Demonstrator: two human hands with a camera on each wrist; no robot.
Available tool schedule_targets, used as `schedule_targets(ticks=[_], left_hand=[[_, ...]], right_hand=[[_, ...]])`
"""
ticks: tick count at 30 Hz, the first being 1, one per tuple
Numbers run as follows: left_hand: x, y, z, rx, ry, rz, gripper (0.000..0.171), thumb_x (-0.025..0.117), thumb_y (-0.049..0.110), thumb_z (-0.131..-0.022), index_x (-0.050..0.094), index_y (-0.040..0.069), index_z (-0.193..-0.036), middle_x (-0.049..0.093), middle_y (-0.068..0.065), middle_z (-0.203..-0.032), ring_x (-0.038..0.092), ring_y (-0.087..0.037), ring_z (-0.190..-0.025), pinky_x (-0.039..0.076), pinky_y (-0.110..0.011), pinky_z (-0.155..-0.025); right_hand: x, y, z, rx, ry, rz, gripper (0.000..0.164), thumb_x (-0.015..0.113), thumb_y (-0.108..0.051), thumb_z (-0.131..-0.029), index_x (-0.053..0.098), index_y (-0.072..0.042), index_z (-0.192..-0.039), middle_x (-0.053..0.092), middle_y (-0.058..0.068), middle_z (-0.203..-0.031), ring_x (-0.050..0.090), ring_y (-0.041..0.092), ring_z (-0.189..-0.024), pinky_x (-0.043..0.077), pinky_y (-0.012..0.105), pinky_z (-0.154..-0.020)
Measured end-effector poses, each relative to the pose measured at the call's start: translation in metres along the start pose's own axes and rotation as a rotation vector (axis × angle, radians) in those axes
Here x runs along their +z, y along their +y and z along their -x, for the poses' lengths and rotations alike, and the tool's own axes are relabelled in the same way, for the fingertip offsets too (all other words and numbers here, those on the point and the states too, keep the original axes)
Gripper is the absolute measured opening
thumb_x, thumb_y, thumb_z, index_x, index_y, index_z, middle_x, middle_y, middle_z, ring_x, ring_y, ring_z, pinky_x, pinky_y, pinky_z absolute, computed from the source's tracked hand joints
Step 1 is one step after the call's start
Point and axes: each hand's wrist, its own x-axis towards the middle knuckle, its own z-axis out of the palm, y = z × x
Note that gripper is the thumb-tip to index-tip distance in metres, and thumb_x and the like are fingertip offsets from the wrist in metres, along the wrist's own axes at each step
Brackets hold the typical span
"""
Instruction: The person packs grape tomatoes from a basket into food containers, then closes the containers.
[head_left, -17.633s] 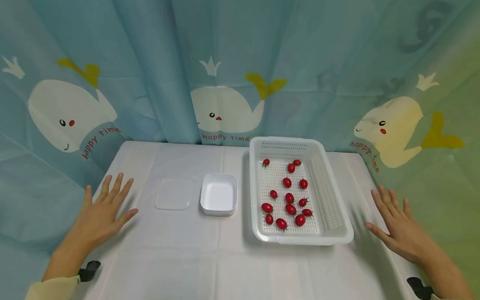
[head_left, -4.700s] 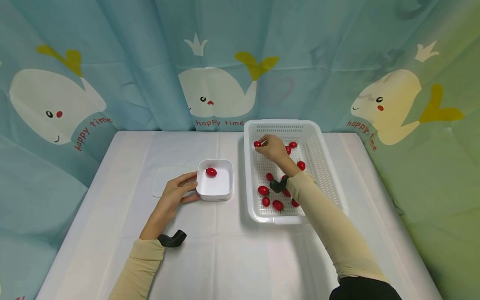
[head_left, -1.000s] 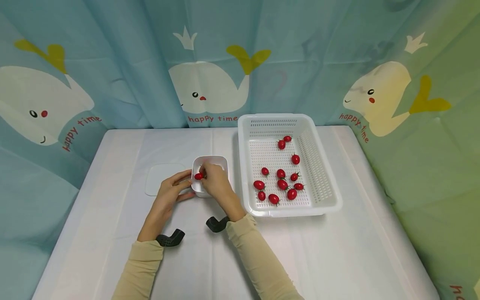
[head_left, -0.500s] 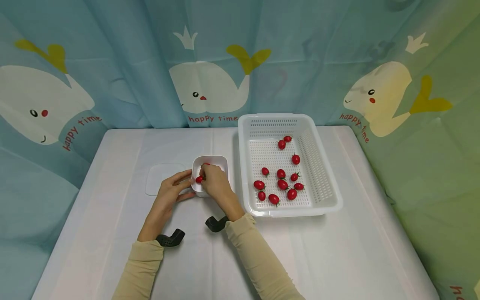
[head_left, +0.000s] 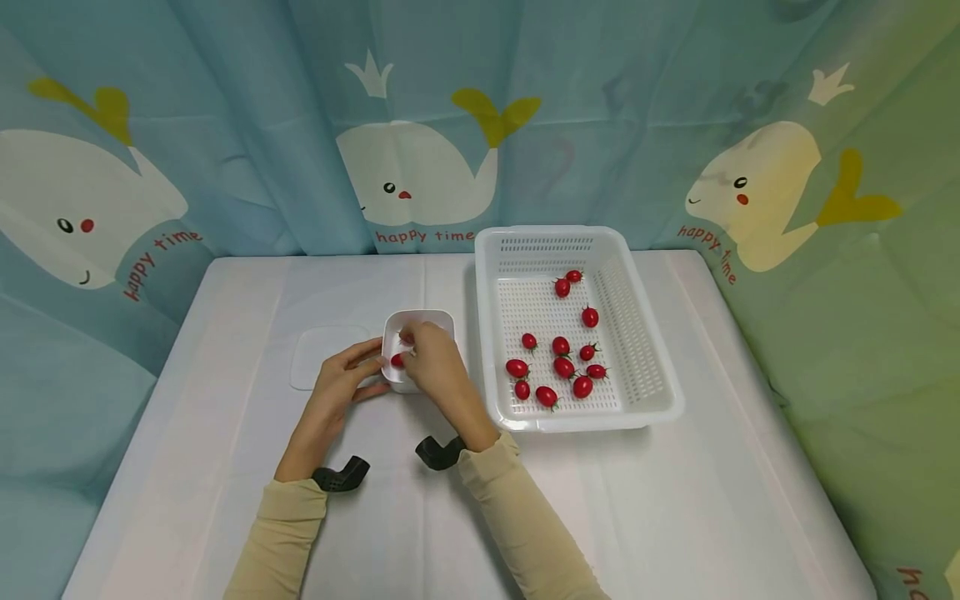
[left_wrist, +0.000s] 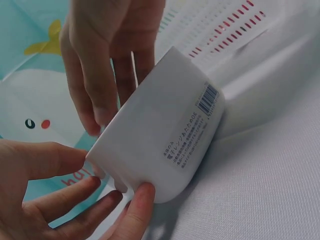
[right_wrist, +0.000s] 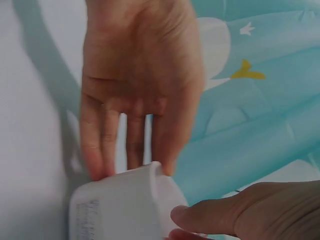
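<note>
My left hand (head_left: 336, 387) holds the small white square container (left_wrist: 150, 135) from its left side, one fingertip at the rim and others against the outer wall. Over the container's opening, my right hand (head_left: 437, 362) reaches in with its fingers apart and pointing down. A cherry tomato (head_left: 397, 361) lies inside, close to the right thumb; the right hand covers much of the inside. In the right wrist view the right fingers (right_wrist: 135, 140) hang loosely with nothing seen between them. A bit of red tomato (right_wrist: 184, 235) shows there by the left fingertip.
A white perforated basket (head_left: 486, 333) stands right of the container with several cherry tomatoes (head_left: 564, 367) on its floor. Left of the container lies a translucent square lid (head_left: 306, 354), partly behind the left hand. A blue curtain (head_left: 300, 167) printed with whales hangs behind the table.
Earlier my right hand was in the basket pinching a tomato; it has moved left to the container. Over the last second its fingers have parted. My left hand has stayed at the container.
</note>
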Motion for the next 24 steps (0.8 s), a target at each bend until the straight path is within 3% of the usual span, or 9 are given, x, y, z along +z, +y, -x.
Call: schedule_targets(ticks=[13, 24], left_hand=[[0.001, 0.0, 0.002, -0.003, 0.001, -0.006, 0.053, 0.058, 0.013, -0.107, 0.044, 0.002, -0.157, 0.043, -0.02, -0.162, 0.065, -0.008, -0.11, 0.065, -0.027, -0.093], [0.002, -0.001, 0.0, -0.009, 0.016, -0.017, 0.054, 0.059, 0.013, -0.106, 0.045, 0.004, -0.157, 0.043, -0.018, -0.162, 0.064, -0.011, -0.114, 0.064, -0.028, -0.094]], right_hand=[[-0.045, 0.0, 0.018, 0.013, -0.067, -0.278, 0.028, 0.068, -0.006, -0.098, 0.07, -0.001, -0.126, 0.072, 0.016, -0.126, 0.072, 0.031, -0.111, 0.065, 0.039, -0.09], [-0.09, 0.031, 0.024, 0.062, -0.122, -0.38, 0.032, 0.069, -0.013, -0.099, 0.07, -0.01, -0.131, 0.073, 0.009, -0.127, 0.07, 0.026, -0.115, 0.063, 0.039, -0.094]])
